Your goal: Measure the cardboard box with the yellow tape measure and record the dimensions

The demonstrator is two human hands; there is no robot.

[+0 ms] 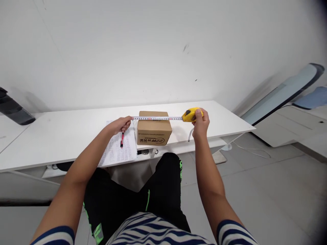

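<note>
A tape measure (190,115) with a yellow case is in my right hand (201,120), its fingers closed round the case. From it the white blade (159,118) runs out level to the left, over the top of a brown cardboard box (154,132). My left hand (121,125) is closed on the blade's free end, just left of the box. A red and black pen (122,140) points down from under the left fingers, above printed paper sheets (119,151); whether the hand grips it I cannot tell. A black wrist cord (190,134) hangs below the case.
The box and papers lie near the front edge of a long white table (68,131) against a white wall. A black roll-like object (15,107) stands at the far left. Large glass-like panels (283,92) lean at the right. A cable (251,152) lies on the tiled floor.
</note>
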